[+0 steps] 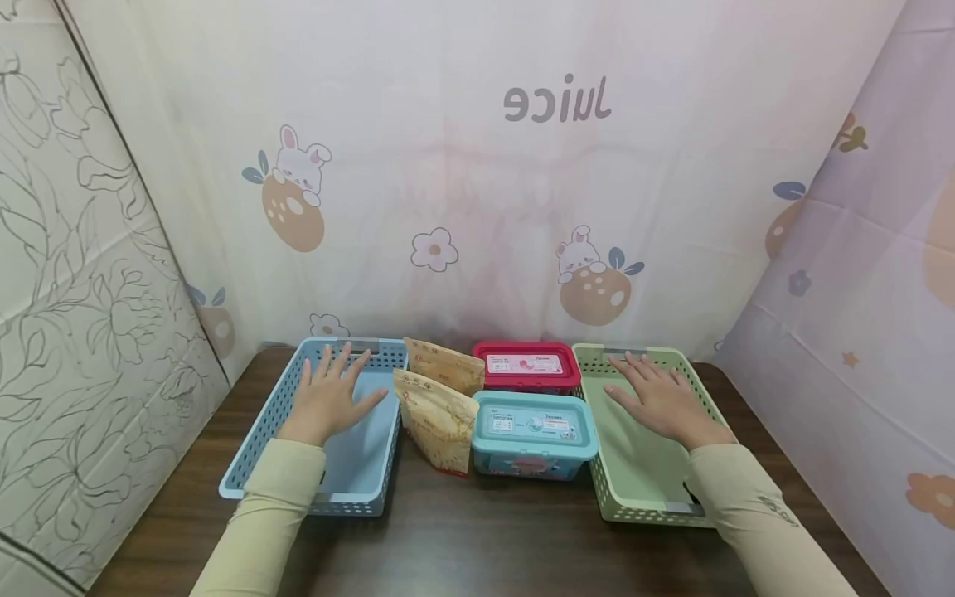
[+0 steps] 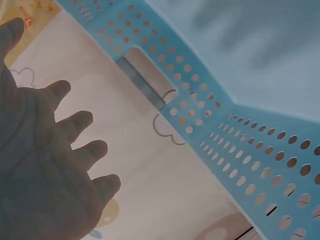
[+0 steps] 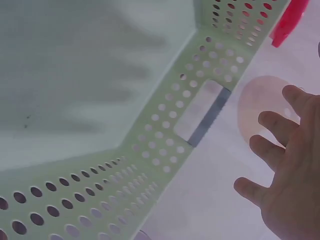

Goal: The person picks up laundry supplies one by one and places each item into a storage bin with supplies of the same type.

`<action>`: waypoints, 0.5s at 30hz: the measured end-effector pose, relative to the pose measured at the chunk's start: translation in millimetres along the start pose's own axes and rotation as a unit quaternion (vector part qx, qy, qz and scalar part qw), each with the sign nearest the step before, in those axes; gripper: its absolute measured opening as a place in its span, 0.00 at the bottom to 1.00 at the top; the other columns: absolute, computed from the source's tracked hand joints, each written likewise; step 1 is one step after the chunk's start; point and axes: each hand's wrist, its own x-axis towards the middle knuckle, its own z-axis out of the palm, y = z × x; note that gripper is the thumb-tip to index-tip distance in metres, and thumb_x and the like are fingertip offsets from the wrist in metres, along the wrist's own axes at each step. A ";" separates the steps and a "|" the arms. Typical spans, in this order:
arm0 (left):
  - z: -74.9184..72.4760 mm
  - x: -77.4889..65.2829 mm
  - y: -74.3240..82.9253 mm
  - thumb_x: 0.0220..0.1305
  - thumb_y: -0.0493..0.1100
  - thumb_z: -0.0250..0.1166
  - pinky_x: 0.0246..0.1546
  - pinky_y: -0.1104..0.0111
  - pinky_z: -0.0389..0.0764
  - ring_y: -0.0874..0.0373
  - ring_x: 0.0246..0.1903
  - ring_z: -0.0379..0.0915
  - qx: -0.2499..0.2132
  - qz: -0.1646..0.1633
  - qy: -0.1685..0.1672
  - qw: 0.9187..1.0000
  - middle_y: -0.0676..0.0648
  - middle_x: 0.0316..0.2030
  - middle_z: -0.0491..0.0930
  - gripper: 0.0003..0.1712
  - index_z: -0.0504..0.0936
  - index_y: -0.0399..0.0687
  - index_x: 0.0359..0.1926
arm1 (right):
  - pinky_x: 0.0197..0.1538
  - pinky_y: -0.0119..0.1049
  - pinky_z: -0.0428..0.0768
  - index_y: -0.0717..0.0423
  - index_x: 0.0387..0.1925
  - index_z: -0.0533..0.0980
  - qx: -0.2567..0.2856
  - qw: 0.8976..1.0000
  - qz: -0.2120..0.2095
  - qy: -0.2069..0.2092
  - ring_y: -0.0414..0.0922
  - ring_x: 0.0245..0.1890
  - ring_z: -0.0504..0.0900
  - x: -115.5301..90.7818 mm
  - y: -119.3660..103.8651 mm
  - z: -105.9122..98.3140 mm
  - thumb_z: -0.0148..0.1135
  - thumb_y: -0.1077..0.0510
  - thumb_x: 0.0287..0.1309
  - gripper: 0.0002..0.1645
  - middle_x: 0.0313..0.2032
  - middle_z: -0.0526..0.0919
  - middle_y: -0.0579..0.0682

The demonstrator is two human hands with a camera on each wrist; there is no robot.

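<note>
My left hand [image 1: 326, 400] hovers over a blue perforated basket [image 1: 351, 497], its fingers spread and nothing held. Over a green perforated basket [image 1: 630, 473] my right hand [image 1: 662, 400] is spread in the same way, also holding nothing. Both palms face down, and the wrist views show each hand apart from the basket's walls. Between the baskets stand two tan pouches, the front pouch [image 1: 436, 419] partly covering the back pouch [image 1: 445, 365]. Right of them, a light-blue lidded box [image 1: 534, 435] sits in front of a red lidded box [image 1: 525, 366].
A dark wooden table [image 1: 462, 539] carries everything. Behind it hangs a pale printed curtain [image 1: 477, 191], with more patterned cloth at the left and right sides. The light-blue box stands close against the green basket's left wall.
</note>
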 end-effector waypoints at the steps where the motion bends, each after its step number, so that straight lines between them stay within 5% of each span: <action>1: -1.0 -0.4 0.2 0.69 0.70 0.52 0.69 0.34 0.38 0.31 0.74 0.36 0.000 0.001 0.001 1.000 0.34 0.76 0.48 0.47 0.57 0.49 0.78 | 0.67 0.74 0.44 0.49 0.78 0.56 0.000 1.000 0.000 0.001 0.67 0.73 0.50 -0.3 -0.5 -0.8 0.42 0.30 0.72 0.44 0.74 0.55 0.65; 15: -11.4 -4.5 0.6 0.68 0.71 0.53 0.69 0.34 0.40 0.31 0.74 0.38 -0.009 0.017 0.005 1.000 0.33 0.76 0.49 0.49 0.58 0.46 0.77 | 0.69 0.72 0.47 0.51 0.77 0.58 0.009 1.000 -0.023 0.004 0.65 0.73 0.53 -8.2 -14.7 -15.0 0.42 0.30 0.72 0.44 0.74 0.58 0.64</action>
